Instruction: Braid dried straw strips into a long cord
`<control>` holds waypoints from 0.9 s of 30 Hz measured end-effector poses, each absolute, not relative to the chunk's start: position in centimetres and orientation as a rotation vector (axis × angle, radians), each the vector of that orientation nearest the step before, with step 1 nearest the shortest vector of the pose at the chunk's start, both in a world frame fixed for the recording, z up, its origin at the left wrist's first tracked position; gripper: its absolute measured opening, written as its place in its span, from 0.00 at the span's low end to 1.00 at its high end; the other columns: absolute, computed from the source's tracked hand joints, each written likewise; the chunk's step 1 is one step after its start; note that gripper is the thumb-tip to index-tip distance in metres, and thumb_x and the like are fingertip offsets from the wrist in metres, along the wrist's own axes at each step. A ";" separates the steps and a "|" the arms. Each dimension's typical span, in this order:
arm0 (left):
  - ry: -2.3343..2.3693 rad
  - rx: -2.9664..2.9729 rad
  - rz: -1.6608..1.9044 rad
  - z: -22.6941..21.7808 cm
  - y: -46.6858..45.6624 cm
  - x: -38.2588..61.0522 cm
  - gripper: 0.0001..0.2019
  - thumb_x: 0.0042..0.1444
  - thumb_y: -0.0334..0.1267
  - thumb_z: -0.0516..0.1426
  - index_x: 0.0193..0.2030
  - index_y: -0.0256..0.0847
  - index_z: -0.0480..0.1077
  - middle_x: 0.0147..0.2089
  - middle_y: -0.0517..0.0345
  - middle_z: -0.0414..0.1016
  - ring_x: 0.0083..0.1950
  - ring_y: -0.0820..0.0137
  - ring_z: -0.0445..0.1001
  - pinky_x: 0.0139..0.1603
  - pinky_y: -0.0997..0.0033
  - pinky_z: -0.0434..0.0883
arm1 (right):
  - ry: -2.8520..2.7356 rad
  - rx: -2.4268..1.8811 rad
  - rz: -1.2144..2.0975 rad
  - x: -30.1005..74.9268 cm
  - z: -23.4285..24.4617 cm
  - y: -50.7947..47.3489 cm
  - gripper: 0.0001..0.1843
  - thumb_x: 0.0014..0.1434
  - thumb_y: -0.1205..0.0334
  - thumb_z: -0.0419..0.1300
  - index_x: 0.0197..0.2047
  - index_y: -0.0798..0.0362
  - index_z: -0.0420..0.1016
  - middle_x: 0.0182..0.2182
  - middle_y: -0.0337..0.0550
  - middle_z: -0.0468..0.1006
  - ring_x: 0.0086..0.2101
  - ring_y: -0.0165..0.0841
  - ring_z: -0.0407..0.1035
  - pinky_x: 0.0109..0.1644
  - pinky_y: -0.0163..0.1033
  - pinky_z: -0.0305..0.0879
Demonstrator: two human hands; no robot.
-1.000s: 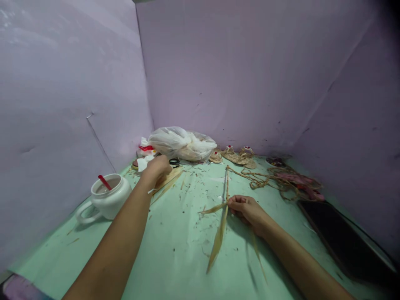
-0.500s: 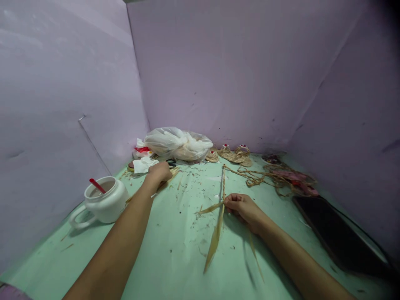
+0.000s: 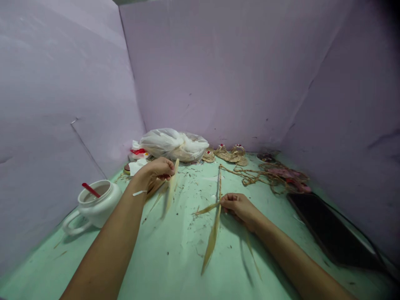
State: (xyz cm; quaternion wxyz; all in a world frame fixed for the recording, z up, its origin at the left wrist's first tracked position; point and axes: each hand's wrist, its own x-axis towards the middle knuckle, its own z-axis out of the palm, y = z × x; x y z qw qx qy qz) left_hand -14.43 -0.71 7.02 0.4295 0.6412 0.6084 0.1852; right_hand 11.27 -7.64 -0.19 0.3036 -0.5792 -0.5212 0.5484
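Note:
My left hand [image 3: 161, 168] is closed on a pale dried leaf strip [image 3: 171, 187], lifted just over more strips lying under my wrist. With thumb and fingers pinched, my right hand [image 3: 237, 208] holds the near end of a thin braided cord [image 3: 220, 183]. Loose leaf ends [image 3: 211, 246] fan out from that pinch toward me and to the left. The cord runs straight away from me, then bends right into a tangle of braided cord [image 3: 253, 177].
A white mug [image 3: 101, 204] with a red stick stands at left. Along the back lie a knotted plastic bag [image 3: 175, 143] and small woven slippers [image 3: 231, 154]. A black tablet-like slab [image 3: 331, 229] lies at right on the green tabletop [image 3: 168, 258], with purple walls around.
My left hand has risen from the pile of strips, bringing a leaf strip up with it. My right hand keeps its pinch on the cord. The view has shifted slightly.

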 end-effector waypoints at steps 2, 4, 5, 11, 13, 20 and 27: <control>1.424 1.631 0.445 6.8 -0.9 -13.7 0.04 0.31 0.29 0.52 0.19 0.37 0.61 0.15 0.66 0.57 0.16 0.80 0.56 0.17 0.79 0.52 | -1.376 -1.554 1.437 11.2 -0.1 -7.7 0.06 0.43 0.67 0.54 0.17 0.55 0.62 0.09 0.30 0.56 0.11 0.20 0.42 0.17 0.32 0.36; 1.327 1.592 0.396 6.5 -1.2 -12.5 0.05 0.31 0.31 0.53 0.20 0.37 0.61 0.14 0.67 0.55 0.15 0.81 0.53 0.16 0.79 0.49 | -1.364 -1.560 1.434 11.1 -0.1 -7.6 0.06 0.43 0.69 0.52 0.17 0.55 0.62 0.08 0.31 0.56 0.11 0.20 0.43 0.17 0.31 0.37; 1.255 1.590 0.339 6.3 -1.4 -11.8 0.06 0.31 0.31 0.53 0.21 0.37 0.62 0.14 0.67 0.56 0.15 0.81 0.52 0.16 0.79 0.49 | -1.364 -1.557 1.439 11.0 -0.1 -7.6 0.06 0.43 0.69 0.52 0.17 0.55 0.61 0.09 0.31 0.57 0.11 0.20 0.43 0.17 0.31 0.37; 1.107 1.719 0.046 4.1 -2.7 -6.9 0.08 0.31 0.33 0.55 0.23 0.36 0.65 0.16 0.66 0.59 0.16 0.79 0.55 0.17 0.78 0.50 | -1.350 -1.497 1.430 11.2 -0.1 -7.5 0.04 0.43 0.71 0.52 0.19 0.56 0.63 0.10 0.31 0.60 0.11 0.19 0.43 0.17 0.31 0.36; 1.115 1.753 0.031 3.4 -3.1 -5.9 0.08 0.30 0.33 0.55 0.23 0.36 0.67 0.16 0.65 0.60 0.17 0.79 0.55 0.18 0.78 0.52 | -1.330 -1.494 1.450 11.3 0.0 -7.5 0.04 0.43 0.71 0.52 0.20 0.56 0.63 0.10 0.30 0.60 0.11 0.19 0.43 0.17 0.31 0.36; 1.111 1.675 0.179 2.5 -3.6 -4.5 0.06 0.33 0.35 0.53 0.20 0.35 0.66 0.14 0.66 0.56 0.16 0.79 0.53 0.18 0.77 0.51 | -1.311 -1.475 1.478 11.4 -0.2 -7.4 0.04 0.44 0.71 0.52 0.20 0.57 0.63 0.10 0.30 0.60 0.11 0.18 0.43 0.17 0.30 0.37; 1.088 1.427 0.273 2.3 -3.2 -4.6 0.11 0.28 0.34 0.59 0.23 0.35 0.65 0.13 0.67 0.59 0.14 0.81 0.53 0.14 0.79 0.46 | -1.307 -1.476 1.461 11.4 -0.2 -7.4 0.05 0.43 0.71 0.52 0.19 0.57 0.63 0.10 0.31 0.61 0.11 0.19 0.45 0.17 0.30 0.38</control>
